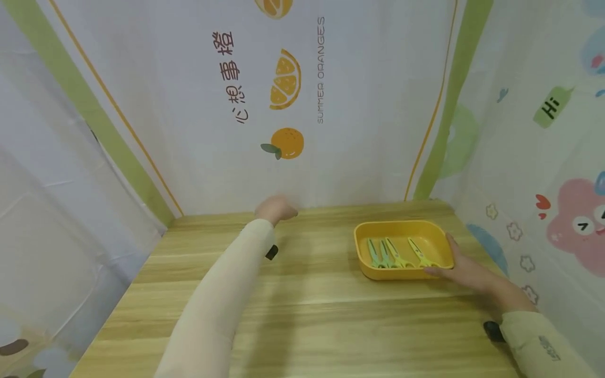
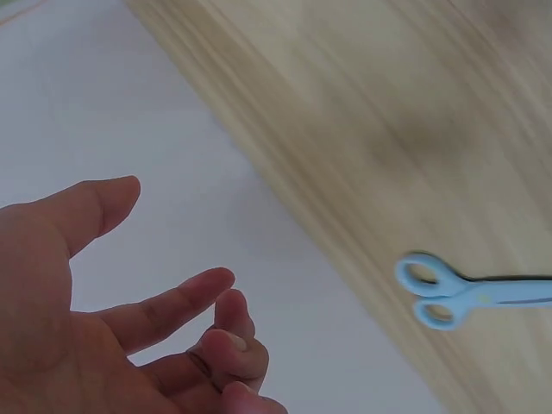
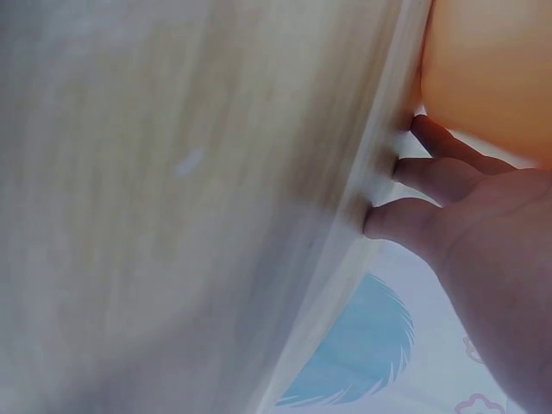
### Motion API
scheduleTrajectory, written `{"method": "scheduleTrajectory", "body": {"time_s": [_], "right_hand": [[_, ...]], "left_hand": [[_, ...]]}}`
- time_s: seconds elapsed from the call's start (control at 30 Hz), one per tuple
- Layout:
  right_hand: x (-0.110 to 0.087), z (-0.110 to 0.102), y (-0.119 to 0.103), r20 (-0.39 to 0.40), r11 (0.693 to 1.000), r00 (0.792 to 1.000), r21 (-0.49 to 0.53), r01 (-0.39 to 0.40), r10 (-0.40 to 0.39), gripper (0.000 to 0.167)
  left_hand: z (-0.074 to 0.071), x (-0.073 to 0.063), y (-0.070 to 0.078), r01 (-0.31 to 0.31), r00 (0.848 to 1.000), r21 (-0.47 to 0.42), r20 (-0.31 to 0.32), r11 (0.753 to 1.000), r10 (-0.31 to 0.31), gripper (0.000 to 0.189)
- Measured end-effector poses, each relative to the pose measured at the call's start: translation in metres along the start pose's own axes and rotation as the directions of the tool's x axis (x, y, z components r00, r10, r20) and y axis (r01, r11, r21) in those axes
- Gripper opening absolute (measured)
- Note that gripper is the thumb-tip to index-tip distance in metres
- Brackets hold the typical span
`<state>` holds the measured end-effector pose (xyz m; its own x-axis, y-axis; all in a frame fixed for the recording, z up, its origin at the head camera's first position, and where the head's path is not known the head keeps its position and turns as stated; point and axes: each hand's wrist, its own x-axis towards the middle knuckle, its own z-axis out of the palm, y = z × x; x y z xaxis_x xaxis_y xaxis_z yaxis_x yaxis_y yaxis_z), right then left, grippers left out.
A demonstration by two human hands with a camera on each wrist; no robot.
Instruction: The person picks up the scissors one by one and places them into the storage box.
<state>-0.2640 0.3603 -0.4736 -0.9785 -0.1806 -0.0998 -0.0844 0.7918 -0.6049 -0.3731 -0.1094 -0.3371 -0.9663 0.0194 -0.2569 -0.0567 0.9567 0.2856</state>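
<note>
My left hand (image 1: 276,210) hovers by the far edge of the table, thumb spread and fingers loosely bent, holding nothing. In the left wrist view, light blue scissors (image 2: 453,293) lie on the wood, apart from that hand (image 2: 147,336); the head view does not show them. At the right, my right hand (image 1: 465,270) grips the near right corner of a yellow plastic bin (image 1: 397,274), its thumb at the near wall and fingers around the right end. Several scissors (image 1: 399,262), green and yellow, lie in the bin. Up close, the right fingers (image 3: 414,220) reach down beside it.
The wooden table (image 1: 321,325) ends at a white cloth (image 1: 359,131) printed with oranges. Another printed cloth (image 1: 515,168) hangs close along the right side, near the right arm. Plain white cloth (image 1: 56,173) hangs at the left.
</note>
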Motion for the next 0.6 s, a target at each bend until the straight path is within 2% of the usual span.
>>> {"method": "scheduleTrajectory", "body": {"time_s": [0.13,0.3,0.53,0.6], "right_hand": [[0.001,0.001,0.002,0.011,1.000,1.000,-0.007,-0.010,0.010,0.133],[0.004,-0.001,0.002,0.003,1.000,1.000,0.001,0.006,-0.006,0.132],[0.004,0.001,0.003,-0.003,1.000,1.000,-0.014,0.010,-0.010,0.132],[0.002,0.001,0.002,-0.003,1.000,1.000,0.003,0.013,-0.013,0.132]], "left_hand": [[0.007,0.003,-0.028,0.030,0.999,-0.020,0.030,0.999,-0.030,0.054],[0.013,0.006,-0.058,0.034,0.999,-0.021,0.020,0.999,-0.034,0.050],[0.022,0.007,-0.091,0.089,0.995,-0.020,0.045,0.996,-0.088,0.054],[0.028,0.010,-0.099,0.100,0.994,-0.023,0.044,0.995,-0.099,0.050]]}}
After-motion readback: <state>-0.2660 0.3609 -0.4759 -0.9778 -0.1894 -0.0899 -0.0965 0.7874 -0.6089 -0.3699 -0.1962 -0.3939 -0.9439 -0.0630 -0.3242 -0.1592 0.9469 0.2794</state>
